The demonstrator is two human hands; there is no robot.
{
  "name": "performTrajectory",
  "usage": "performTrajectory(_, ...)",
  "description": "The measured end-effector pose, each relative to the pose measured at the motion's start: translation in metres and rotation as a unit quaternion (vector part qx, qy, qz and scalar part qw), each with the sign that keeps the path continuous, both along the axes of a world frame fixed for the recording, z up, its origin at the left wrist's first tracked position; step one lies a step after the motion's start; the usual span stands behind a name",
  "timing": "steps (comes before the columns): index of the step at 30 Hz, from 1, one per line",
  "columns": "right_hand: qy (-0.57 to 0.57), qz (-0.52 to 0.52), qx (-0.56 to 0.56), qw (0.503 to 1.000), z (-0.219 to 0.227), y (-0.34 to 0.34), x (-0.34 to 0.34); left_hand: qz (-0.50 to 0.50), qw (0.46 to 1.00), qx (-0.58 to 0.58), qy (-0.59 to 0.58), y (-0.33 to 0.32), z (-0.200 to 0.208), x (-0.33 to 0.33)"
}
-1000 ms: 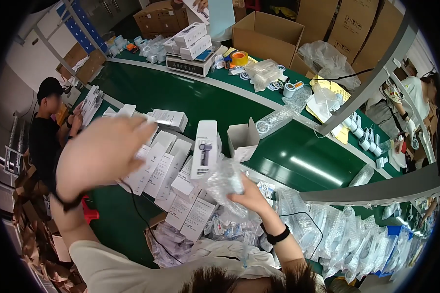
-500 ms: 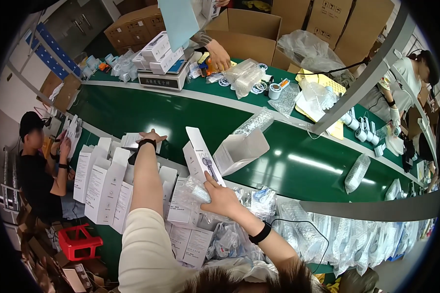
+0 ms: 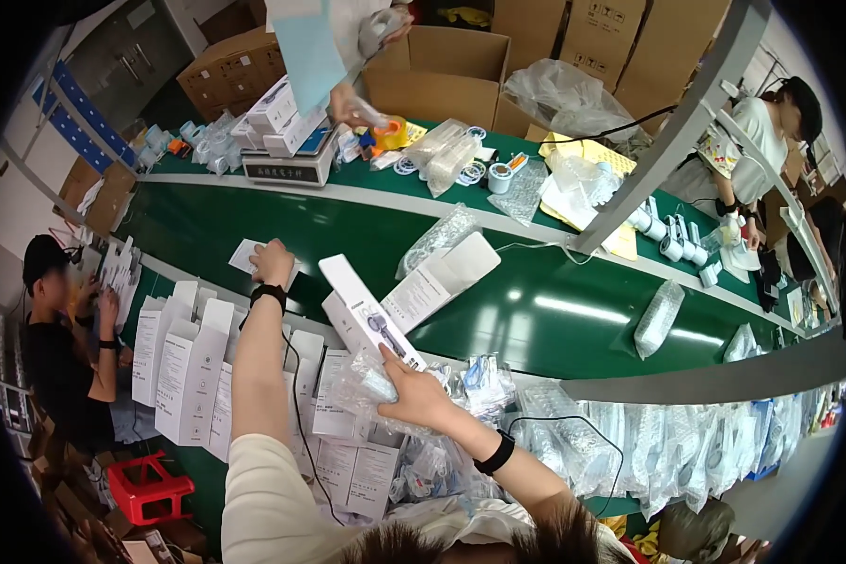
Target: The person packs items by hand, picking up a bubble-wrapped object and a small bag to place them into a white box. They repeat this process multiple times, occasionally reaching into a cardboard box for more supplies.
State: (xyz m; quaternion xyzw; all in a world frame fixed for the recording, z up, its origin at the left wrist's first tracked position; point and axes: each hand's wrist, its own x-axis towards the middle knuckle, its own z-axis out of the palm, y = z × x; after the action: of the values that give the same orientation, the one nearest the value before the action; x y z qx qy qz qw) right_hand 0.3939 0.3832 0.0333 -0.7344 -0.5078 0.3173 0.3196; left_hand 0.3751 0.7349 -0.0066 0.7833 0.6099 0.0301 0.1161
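"One green conveyor belt [image 3: 536,268], glossy. What stood along it?"

"Several white cartons [image 3: 193,376], crowded side by side at the near edge, left of one printed carton [image 3: 371,315], which leaned before the right hand [image 3: 415,390]. Item adjoining: one open carton [image 3: 432,287], just beyond."

"Handling of the printed carton?"

"Stiff card, by judgement light, smooth enough to slide, corners apt to dent. Best taken by its two long sides, toward the lower end."

"Grip, right?"

"Closed around one bubble-wrapped bundle [image 3: 359,381] beside the printed carton, a finger also against that carton's face. Bundle: seemingly soft outside, firmer within, slick, perhaps fragile; best held around the middle, without squeezing."

"Grip, left?"

"Left hand [image 3: 273,261]: fingers bent over one white box [image 3: 245,255] on the belt, partly hidden. Whether they had closed on it, I could not tell."
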Motion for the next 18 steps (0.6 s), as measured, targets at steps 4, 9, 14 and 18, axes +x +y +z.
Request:
performTrajectory(4, -0.003, -0.012, 0.048, 0.999, 0.029, -0.035, -0.009, -0.025, 0.994, 0.008, -0.106, -0.016, 0.04, 0.009)
performTrajectory(9, 0.051, 0.092, -0.08, 0.991, 0.087, -0.099, -0.011, -0.336, 0.941, -0.007, -0.032, -0.08, 0.115, -0.012)
performTrajectory(14, 0.096, 0.059, -0.062, 0.992, 0.09, -0.172, -0.01, -0.528, 0.849, 0.009, 0.014, -0.237, 0.227, -0.083)
performTrajectory(18, 0.19, -0.089, 0.001, 0.978, 0.049, -0.221, -0.026, -0.633, 0.773, 0.016, 0.024, -0.314, 0.223, -0.119)
